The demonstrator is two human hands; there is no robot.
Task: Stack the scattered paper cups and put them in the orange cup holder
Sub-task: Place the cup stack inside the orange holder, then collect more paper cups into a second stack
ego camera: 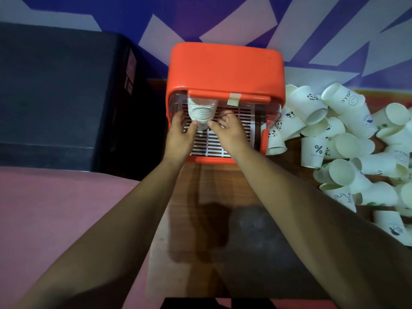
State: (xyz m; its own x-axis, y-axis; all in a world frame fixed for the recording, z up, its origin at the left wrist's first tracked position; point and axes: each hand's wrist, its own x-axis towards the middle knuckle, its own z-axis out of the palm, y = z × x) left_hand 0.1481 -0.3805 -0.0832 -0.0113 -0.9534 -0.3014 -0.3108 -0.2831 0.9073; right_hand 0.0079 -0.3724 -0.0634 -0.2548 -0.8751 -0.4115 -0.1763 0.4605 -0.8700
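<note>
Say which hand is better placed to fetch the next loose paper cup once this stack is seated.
Right, probably. The right hand is nearer the pile of scattered white paper cups, which lies right of the orange plastic cup holder. The left hand would have to cross the nested stack of white cups.

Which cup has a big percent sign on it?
The cup at the pile's near-left edge, right of the orange cup holder. It stands mouth-down; its neighbours show pandas or "HELLO".

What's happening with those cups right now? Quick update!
Left hand and right hand grip stack of cups inside orange cup holder. Loose cups piled right. Nothing blocking.
</note>
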